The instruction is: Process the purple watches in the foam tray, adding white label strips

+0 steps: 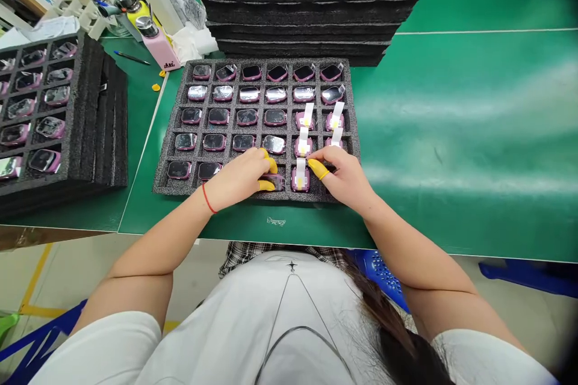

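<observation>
A black foam tray (162, 183) holds rows of small purple watch-like devices, most with dark screens up. In its front row, my left hand (241, 174), with yellow finger cots, grips a purple smartwatch (277, 182) between thumb and fingers. My right hand (347, 179) has thumb and index finger, in a yellow cot, drawn together just right of a white strip (301, 166). That strip stands up from a face-down device (300, 182) in the neighbouring cell. Whatever lies between the right fingertips is hidden. Other face-down devices with white strips fill the right columns behind.
Behind the tray rises a stack of foam trays (298, 18), its top one holding devices. Another stack (97, 126) stands at left with film-covered devices. A pink bottle (158, 45), a pen (132, 58) and crumpled tissue (192, 42) lie between them on the green table (451, 150).
</observation>
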Tool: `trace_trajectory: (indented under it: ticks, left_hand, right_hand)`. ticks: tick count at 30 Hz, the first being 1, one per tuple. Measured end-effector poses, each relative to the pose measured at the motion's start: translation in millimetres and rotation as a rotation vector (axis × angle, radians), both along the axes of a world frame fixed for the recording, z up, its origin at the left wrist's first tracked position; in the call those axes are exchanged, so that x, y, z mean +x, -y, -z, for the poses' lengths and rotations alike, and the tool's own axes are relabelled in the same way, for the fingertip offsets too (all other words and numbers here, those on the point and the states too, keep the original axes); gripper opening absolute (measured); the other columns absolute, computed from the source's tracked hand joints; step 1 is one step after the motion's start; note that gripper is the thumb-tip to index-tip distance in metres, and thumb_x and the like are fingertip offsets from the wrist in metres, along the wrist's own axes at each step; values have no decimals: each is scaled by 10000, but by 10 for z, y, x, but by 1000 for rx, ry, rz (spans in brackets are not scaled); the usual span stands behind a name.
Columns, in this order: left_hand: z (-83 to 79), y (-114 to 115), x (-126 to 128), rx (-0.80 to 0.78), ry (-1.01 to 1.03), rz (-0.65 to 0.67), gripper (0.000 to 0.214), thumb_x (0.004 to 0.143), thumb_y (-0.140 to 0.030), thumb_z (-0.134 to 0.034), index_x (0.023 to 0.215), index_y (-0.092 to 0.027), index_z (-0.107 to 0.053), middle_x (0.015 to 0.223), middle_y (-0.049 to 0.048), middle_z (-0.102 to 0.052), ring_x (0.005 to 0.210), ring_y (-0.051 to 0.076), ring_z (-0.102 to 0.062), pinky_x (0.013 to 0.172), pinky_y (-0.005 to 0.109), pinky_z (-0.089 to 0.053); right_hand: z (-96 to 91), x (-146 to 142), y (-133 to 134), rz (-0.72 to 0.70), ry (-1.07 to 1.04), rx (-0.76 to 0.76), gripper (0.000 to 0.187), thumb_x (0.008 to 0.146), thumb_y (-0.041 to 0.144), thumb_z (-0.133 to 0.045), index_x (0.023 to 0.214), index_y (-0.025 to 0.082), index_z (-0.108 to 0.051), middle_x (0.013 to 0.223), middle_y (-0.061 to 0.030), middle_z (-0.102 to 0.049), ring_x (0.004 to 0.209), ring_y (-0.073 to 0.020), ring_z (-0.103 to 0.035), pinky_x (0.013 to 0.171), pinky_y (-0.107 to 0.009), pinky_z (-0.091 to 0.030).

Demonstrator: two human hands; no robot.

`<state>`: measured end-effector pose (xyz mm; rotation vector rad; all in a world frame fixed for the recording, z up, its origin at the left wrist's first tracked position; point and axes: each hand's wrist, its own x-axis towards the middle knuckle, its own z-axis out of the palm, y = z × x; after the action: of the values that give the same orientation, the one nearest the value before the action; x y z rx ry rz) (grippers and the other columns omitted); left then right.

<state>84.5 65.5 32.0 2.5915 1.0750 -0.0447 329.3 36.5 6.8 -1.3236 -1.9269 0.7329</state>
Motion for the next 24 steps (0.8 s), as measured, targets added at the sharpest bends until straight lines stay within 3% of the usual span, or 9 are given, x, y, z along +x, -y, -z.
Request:
trace_trajectory:
  ticks: [3,6,9,12,15,19,22,24]
  left_hand:
    - [-1,92,-14,37,115,-14,136,911,-324,-622,897,-188,-623,894,32,-624,882,205,-563,749,303,-461]
    - [60,187,-33,132,167,8,170,960,-335,-550,926,-186,-625,853,30,-652,832,196,-582,715,304,-472]
    - [178,247,-36,276,366,50,124,975,-278,-532,1017,-191,-610,982,48,-698,880,175,-620,795,304,-515]
    - [305,288,1,323,513,157,117,970,-180,-520,1074,-187,-572,1087,75,-692,988,166,-642,863,301,-544]
    - [378,306,37,268,535,171,147,964,-131,-498,1078,-184,-574,1118,84,-676,1030,163,-646,882,298,-552]
    - [366,251,33,58,563,89,162,946,-122,-515,1030,-217,-616,1085,39,-670,1006,139,-637,858,265,-534]
    - [337,182,40,49,559,88,194,915,-92,-523,988,-225,-645,1006,22,-664,940,147,-618,817,267,-517]
    - [319,153,63,73,533,8,194,884,-75,-536,976,-211,-640,954,15,-655,893,153,-604,793,271,-509]
  right_hand:
    - [-4,-4,13,-22,6,10,113,855,179,-557,891,196,-662,853,-40,-706,820,-189,-623,750,-329,-480]
    - [-9,-22,34,-48,6,25,102,864,172,-559,892,195,-655,860,-40,-702,824,-185,-618,755,-326,-482]
    - [-19,-41,53,-86,-7,-2,112,894,191,-545,857,194,-651,849,-40,-698,806,-179,-617,749,-327,-488]
    - [-33,-36,59,-170,-11,-43,148,920,205,-524,858,191,-659,843,-41,-696,802,-174,-626,766,-337,-503]
    - [-41,-8,49,-255,10,-15,135,902,181,-543,944,195,-671,961,-64,-698,926,-194,-638,845,-365,-516]
    - [-16,-19,37,-378,-24,-4,164,918,226,-559,1054,210,-650,1052,-75,-677,982,-197,-628,879,-371,-520]
    - [32,-96,46,-437,22,-63,386,894,310,-627,1258,204,-558,1044,-82,-670,918,-214,-618,833,-391,-523]
    - [55,-157,60,-431,75,-88,517,858,304,-672,1330,185,-498,1029,-90,-659,918,-232,-602,811,-401,-513]
